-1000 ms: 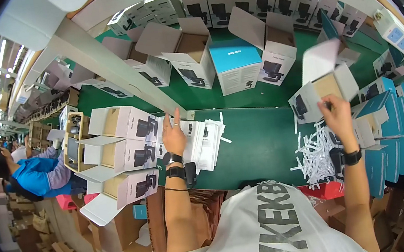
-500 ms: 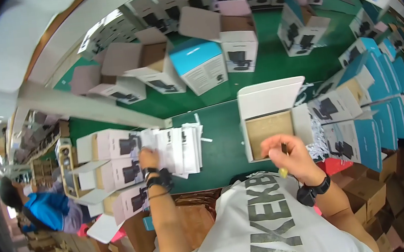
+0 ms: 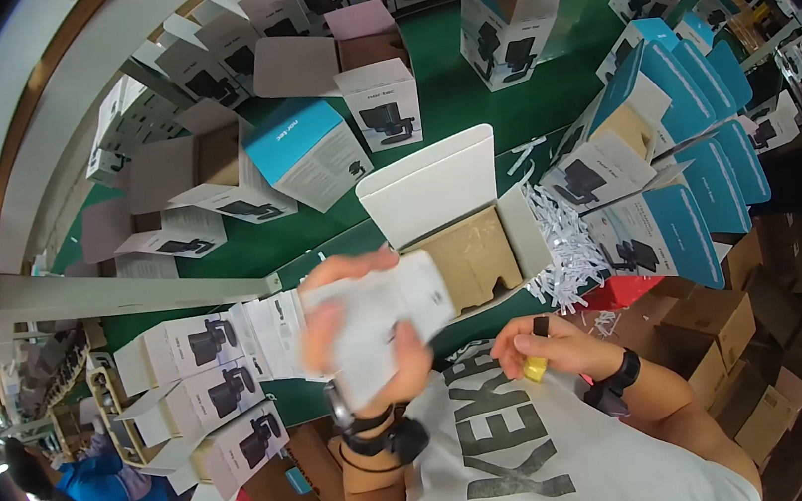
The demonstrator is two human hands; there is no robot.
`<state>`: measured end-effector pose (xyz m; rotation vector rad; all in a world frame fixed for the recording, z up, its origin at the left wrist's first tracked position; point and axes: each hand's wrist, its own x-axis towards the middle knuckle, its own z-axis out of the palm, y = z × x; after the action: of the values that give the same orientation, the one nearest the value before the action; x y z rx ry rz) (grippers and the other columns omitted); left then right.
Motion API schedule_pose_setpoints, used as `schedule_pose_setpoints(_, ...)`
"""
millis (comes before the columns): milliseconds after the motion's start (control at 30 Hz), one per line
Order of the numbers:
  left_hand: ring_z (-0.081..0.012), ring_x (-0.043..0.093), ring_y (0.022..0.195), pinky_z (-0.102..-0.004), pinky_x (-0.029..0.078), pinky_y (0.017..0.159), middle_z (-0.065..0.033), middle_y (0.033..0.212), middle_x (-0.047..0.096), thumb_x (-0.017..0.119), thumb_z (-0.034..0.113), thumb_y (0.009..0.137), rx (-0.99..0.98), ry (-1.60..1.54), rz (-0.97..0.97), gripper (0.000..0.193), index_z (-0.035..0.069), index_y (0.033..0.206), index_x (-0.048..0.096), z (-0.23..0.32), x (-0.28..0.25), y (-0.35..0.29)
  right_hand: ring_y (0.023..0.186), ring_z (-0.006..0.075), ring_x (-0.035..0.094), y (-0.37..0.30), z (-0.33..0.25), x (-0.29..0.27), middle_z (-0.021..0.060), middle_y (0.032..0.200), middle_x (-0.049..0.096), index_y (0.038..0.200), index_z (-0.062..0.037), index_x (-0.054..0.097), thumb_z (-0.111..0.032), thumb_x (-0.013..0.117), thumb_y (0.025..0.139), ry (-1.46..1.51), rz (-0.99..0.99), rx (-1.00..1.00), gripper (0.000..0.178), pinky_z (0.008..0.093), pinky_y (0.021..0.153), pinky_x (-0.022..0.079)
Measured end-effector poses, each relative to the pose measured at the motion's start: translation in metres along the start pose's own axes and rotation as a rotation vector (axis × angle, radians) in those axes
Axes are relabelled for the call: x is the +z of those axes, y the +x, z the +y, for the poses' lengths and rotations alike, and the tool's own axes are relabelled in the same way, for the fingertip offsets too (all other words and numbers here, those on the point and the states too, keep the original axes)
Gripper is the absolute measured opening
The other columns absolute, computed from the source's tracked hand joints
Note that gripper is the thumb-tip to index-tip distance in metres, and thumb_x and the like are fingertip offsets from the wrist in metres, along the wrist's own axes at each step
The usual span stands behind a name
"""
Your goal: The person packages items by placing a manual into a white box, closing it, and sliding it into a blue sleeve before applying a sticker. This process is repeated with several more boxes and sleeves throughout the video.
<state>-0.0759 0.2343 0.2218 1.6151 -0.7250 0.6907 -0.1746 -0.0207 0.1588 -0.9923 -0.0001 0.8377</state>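
My left hand [image 3: 326, 335] is closed around a white booklet [image 3: 411, 294], blurred by motion, held in front of an open white box [image 3: 427, 179]. Inside that box a brown cardboard insert [image 3: 470, 254] shows, and its lid stands up at the back. At the box's near right, by my shirt, my right hand [image 3: 568, 348] is curled around a small yellow object [image 3: 535, 367]; its exact kind is unclear. A black band [image 3: 540, 325] shows at its fingers. To the left lies a stack of white printed booklets [image 3: 276, 331], partly hidden by my left hand.
Open printed boxes [image 3: 207, 339] stand on the left, with more along the green bench [image 3: 440, 75] behind. Shredded white paper [image 3: 561, 246] lies right of the open box, beside boxes with blue flaps [image 3: 683, 226]. Brown cartons [image 3: 710, 323] fill the lower right. Someone in blue [image 3: 104, 482] is at far left.
My left hand has moved from the booklet stack rightward toward the open box, now with a booklet in it. My right hand has drawn back from the box toward my body. The view has shifted.
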Motion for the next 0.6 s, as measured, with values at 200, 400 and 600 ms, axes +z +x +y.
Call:
schedule_pose_setpoints(200,-0.0539,0.046,0.139,-0.0597,0.043,0.113,-0.0326,0.156,0.039,0.083,0.014,0.078,-0.233,0.708,-0.686,0.092,0.009,0.159,0.04,0.012,-0.006,-0.002,0.085,0.0109,0.063,-0.02,-0.024,-0.018,0.004,0.095,0.069,0.122,-0.0021,0.066,-0.024,0.059,0.108,-0.334,0.208,-0.082,0.027,0.0258,0.076,0.05)
schedule_pose_setpoints(400,-0.053,0.035,0.149,-0.0584,0.034,0.119,-0.0341,0.164,0.028,0.084,0.024,0.082,-0.527,0.338,-0.527,0.096,-0.003,0.159,0.033,-0.019,-0.002,-0.077,0.08,0.0095,0.058,0.03,-0.039,-0.048,0.0012,0.103,0.063,0.122,-0.0032,0.065,-0.016,0.074,0.097,-0.26,0.743,-0.348,0.03,0.0256,0.073,0.049)
schedule_pose_setpoints(600,-0.0437,0.03,0.155,-0.0541,0.026,0.125,-0.0295,0.167,0.029,0.079,0.035,0.088,-0.261,0.671,-0.733,0.093,-0.005,0.159,0.034,-0.011,0.044,-0.061,0.084,0.0108,0.057,0.079,0.015,-0.036,0.0039,0.115,0.061,0.133,-0.0032,0.059,-0.01,0.076,0.093,-0.802,0.899,-0.603,0.045,0.0256,0.077,0.049)
